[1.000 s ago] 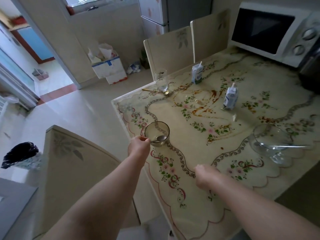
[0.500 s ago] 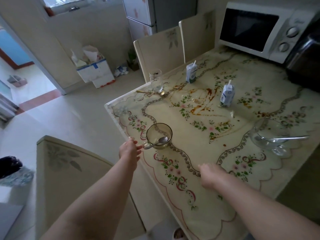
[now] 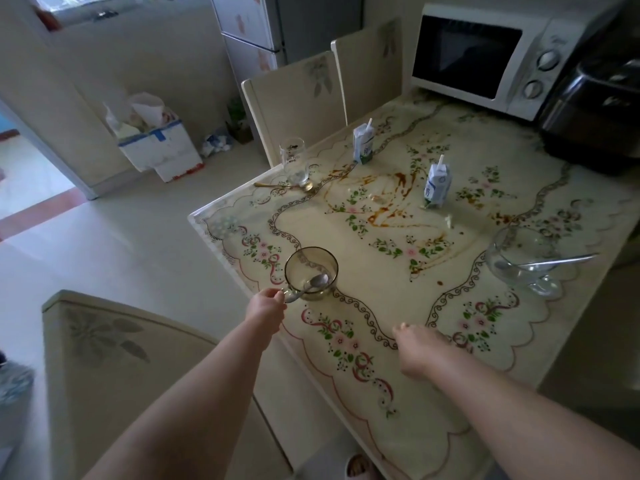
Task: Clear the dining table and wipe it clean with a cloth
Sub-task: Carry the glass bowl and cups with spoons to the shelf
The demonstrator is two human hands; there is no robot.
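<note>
A smoky glass cup (image 3: 311,271) with a spoon (image 3: 317,283) in it stands near the left edge of the flowered dining table (image 3: 367,292). My left hand (image 3: 266,305) pinches the cup's handle at the table edge. My right hand (image 3: 417,348) hovers low over the near part of the table, fingers loosely curled, holding nothing. Brown sauce smears (image 3: 388,209) cross the table's middle. Further off stand a tall glass (image 3: 294,161), a gold spoon (image 3: 277,185) and two milk cartons (image 3: 363,143) (image 3: 438,186). At the right sits a clear glass bowl (image 3: 519,263) with a spoon (image 3: 564,260).
A white microwave (image 3: 478,57) and a black appliance (image 3: 595,109) fill the table's far right corner. One chair back (image 3: 100,368) is close at my left, two more chairs (image 3: 298,102) stand at the far side. A fridge (image 3: 256,26) and a white box (image 3: 162,150) are beyond.
My left hand, open and just short of the cup half a second ago, has closed on its handle. The view has swung right; my right hand stays low over the table.
</note>
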